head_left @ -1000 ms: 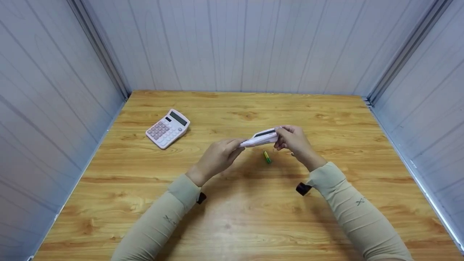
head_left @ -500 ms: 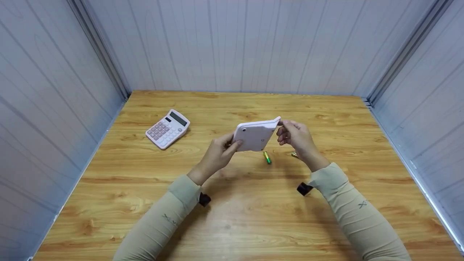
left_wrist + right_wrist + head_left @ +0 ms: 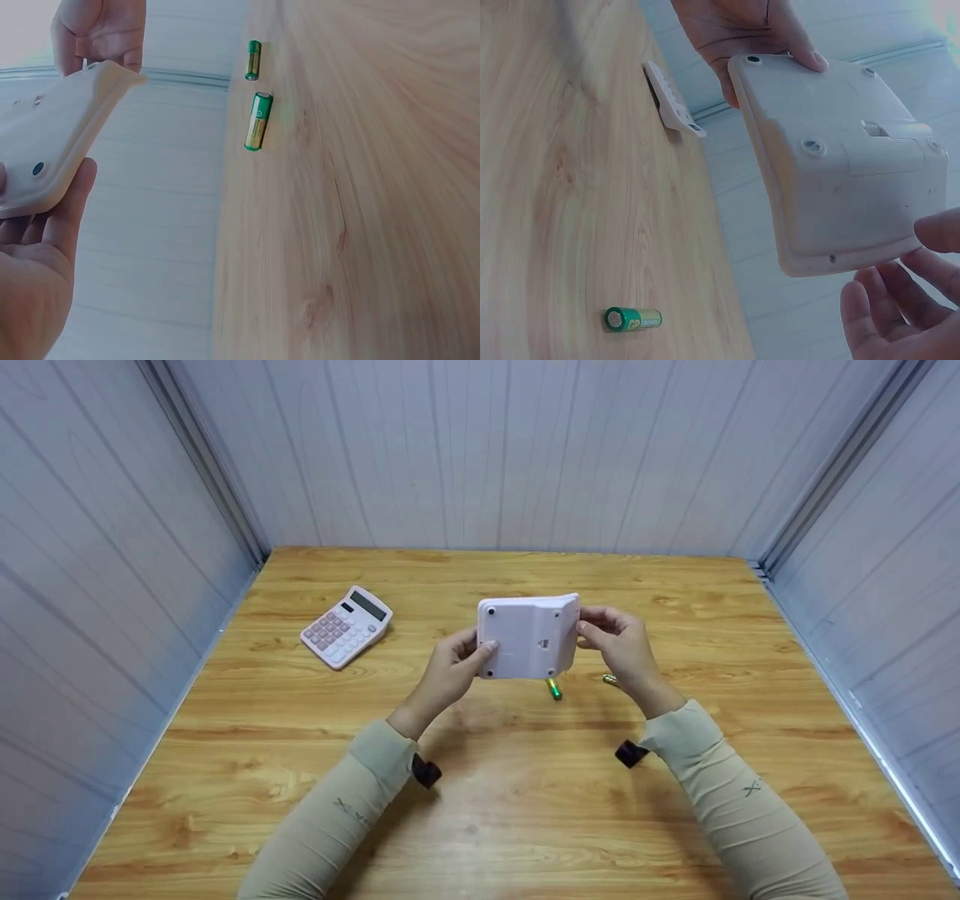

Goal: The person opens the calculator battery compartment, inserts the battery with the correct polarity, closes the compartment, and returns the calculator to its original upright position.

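A pale calculator (image 3: 517, 639) is held up off the table, its underside with round feet and a battery cover facing the head camera. My left hand (image 3: 444, 675) grips its left edge, thumb on the underside. At the opposite edge, my right hand (image 3: 624, 654) pinches the rim between thumb and fingers. In the right wrist view the held calculator (image 3: 855, 165) shows its battery cover (image 3: 885, 156) in place. One green-gold battery (image 3: 554, 689) lies on the table below it, and another battery (image 3: 610, 679) lies beside my right wrist, partly hidden.
A second pink and white calculator (image 3: 346, 627) lies face up at the left on the wooden table (image 3: 480, 810). Pale panel walls (image 3: 465, 457) stand behind the table and along both sides.
The held calculator has turned from nearly edge-on, with its display side visible, to underside facing the head camera. My left thumb has come onto the underside; the battery near my right wrist has become visible.
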`<state>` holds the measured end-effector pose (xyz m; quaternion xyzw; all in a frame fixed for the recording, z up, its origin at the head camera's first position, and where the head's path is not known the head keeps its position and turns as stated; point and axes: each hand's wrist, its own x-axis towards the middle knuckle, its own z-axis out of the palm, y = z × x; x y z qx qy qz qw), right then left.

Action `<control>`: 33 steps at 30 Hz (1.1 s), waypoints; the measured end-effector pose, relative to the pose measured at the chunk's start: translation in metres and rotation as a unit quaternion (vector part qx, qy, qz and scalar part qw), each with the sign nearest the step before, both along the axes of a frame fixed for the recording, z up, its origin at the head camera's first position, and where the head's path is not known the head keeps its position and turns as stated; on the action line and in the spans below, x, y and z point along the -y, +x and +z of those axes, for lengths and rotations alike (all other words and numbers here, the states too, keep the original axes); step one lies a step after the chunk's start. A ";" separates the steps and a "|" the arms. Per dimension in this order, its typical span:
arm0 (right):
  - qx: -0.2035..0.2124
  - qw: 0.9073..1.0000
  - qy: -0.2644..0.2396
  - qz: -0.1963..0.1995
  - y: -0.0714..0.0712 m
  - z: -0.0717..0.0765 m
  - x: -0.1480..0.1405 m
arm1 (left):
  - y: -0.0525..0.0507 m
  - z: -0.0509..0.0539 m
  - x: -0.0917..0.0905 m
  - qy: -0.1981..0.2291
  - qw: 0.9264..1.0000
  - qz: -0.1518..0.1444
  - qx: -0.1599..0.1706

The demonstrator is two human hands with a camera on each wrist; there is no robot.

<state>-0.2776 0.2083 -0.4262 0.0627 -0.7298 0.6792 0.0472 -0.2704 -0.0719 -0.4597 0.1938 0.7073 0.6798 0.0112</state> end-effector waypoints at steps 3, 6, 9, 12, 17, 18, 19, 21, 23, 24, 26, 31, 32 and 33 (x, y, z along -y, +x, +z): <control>-0.001 1.000 -0.012 0.007 0.001 -0.002 -0.001 | -0.001 -0.001 -0.001 0.021 1.000 -0.018 0.012; 0.001 1.000 -0.010 0.008 0.002 -0.003 -0.001 | 0.000 -0.001 -0.002 0.031 0.999 -0.025 0.020; 0.004 1.000 -0.008 0.007 0.003 -0.005 -0.002 | 0.000 -0.001 -0.003 0.031 0.999 -0.026 0.027; 0.007 1.000 -0.008 0.006 0.004 -0.008 -0.002 | -0.001 -0.002 -0.005 0.027 0.999 -0.025 0.034; 0.018 1.000 -0.010 0.005 0.004 -0.013 -0.001 | 0.000 -0.003 -0.008 0.020 0.998 -0.025 0.044; 0.020 1.000 -0.006 0.004 0.004 -0.014 -0.001 | 0.000 -0.003 -0.009 0.020 0.998 -0.027 0.047; 0.022 1.000 -0.004 0.003 0.004 -0.015 -0.001 | 0.000 -0.003 -0.009 0.020 0.998 -0.031 0.050; 0.025 1.000 0.000 0.000 0.005 -0.016 -0.001 | 0.001 -0.003 -0.010 0.022 0.998 -0.038 0.055; 0.026 1.000 0.005 -0.004 0.005 -0.018 0.000 | 0.001 -0.003 -0.010 0.026 0.997 -0.042 0.062; 0.027 1.000 0.007 -0.006 0.006 -0.018 0.000 | 0.001 -0.003 -0.010 0.027 0.997 -0.042 0.064; 0.029 1.000 0.008 -0.009 0.006 -0.019 0.000 | 0.001 -0.004 -0.011 0.030 0.996 -0.040 0.068; 0.030 0.999 0.010 -0.013 0.006 -0.020 0.002 | 0.002 -0.004 -0.012 0.042 0.996 -0.034 0.074; 0.029 0.999 0.012 -0.013 0.006 -0.020 0.002 | 0.002 -0.004 -0.013 0.044 0.996 -0.033 0.075; 0.028 0.999 0.012 -0.013 0.006 -0.020 0.002 | 0.002 -0.004 -0.013 0.046 0.996 -0.032 0.076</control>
